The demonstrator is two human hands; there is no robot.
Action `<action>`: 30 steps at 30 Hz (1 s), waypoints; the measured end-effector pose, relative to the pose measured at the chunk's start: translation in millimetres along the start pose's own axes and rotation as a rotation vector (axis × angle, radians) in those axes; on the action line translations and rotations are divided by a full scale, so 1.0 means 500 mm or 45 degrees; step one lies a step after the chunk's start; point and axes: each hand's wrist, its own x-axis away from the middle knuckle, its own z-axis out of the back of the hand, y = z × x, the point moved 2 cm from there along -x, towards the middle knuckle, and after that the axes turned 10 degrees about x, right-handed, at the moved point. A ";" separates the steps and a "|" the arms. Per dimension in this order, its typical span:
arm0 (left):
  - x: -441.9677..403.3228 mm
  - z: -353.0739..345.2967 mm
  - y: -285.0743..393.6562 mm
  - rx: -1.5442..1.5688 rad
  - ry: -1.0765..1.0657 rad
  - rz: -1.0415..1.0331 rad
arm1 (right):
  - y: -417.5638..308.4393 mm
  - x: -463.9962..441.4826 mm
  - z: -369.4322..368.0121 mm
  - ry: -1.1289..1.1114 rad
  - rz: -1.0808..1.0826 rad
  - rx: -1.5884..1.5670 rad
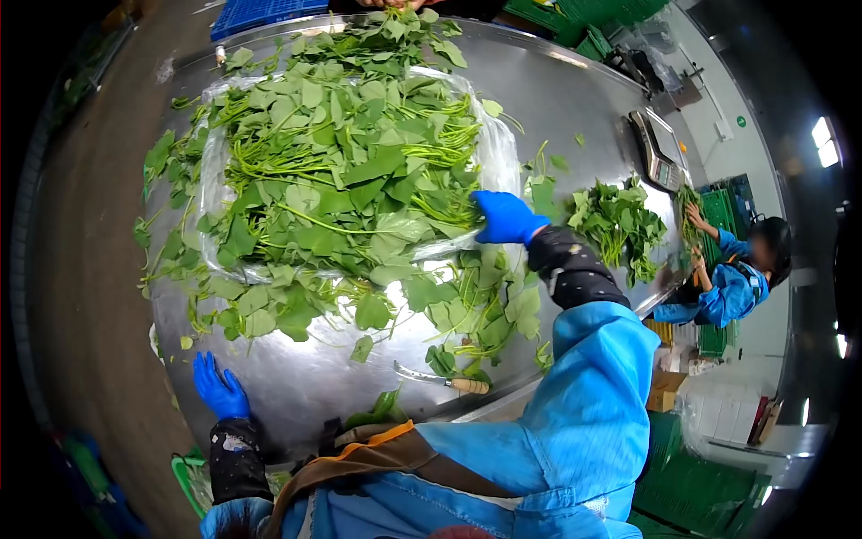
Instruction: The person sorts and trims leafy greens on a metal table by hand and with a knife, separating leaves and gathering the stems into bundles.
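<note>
My left hand [218, 386], in a blue glove, lies with fingers spread on the metal table [296, 386] near its left front edge. My blue-gloved right hand [508, 217] is closed at the right end of the heap, around the stem ends of a bunch of leafy greens [449, 202]; its fingertips are partly hidden. The heap of greens [323, 162] fills a container lined with clear plastic [498, 148]. Loose leafy stems [485, 305] lie along its near side. A curved knife [467, 385] with a wooden handle rests on the table between my hands.
Another pile of greens [618, 225] lies to the right, near a digital scale [663, 153]. A co-worker [732, 283] in blue handles greens at the table's right end. Another person's hands show at the far edge, beside a blue crate [265, 13]. Green crates [700, 476] stand at lower right.
</note>
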 end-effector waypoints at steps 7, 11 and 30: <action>-0.002 0.002 0.007 -0.005 0.011 -0.039 | -0.015 -0.015 -0.030 0.144 0.029 0.397; 0.000 0.001 0.010 -0.018 0.007 -0.038 | 0.019 -0.045 0.042 0.264 -0.034 -0.150; 0.003 0.002 0.015 -0.032 0.003 -0.080 | -0.040 0.208 -0.161 -0.021 -0.270 0.137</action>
